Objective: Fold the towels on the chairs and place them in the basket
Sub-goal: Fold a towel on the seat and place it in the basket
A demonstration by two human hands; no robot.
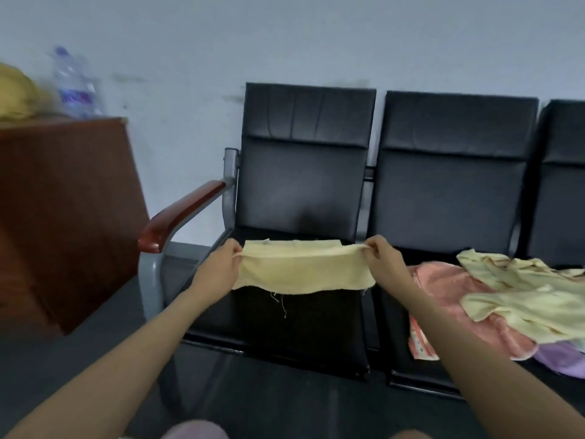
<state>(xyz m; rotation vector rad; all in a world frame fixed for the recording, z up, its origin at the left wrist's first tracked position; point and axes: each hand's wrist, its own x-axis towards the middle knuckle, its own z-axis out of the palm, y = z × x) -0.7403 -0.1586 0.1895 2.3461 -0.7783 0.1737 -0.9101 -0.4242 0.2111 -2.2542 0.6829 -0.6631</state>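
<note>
The yellow towel was held stretched in a band above the seat of the left-hand black chair, apparently doubled over once. Loose threads hung from its lower edge. The left hand gripped the towel's left end, fingers curled and clamped on the cloth. The right hand pinched the right end in the same way.

On the seat of the neighbouring chair lay an unfolded heap. It held a pink towel, crumpled pale yellow towels on top of it, and a purple towel showing at the lower edge.

No basket was in view, so no towel could be confirmed as placed. A blurred yellow mass on the wooden desk, near a water bottle, could not be identified.

Assessment: one towel was partway through folding, with further folds and its placing in the basket judged outstanding. The heap, at least three or four pieces, had not been folded. The greater part of the task appeared to lie ahead.
</note>
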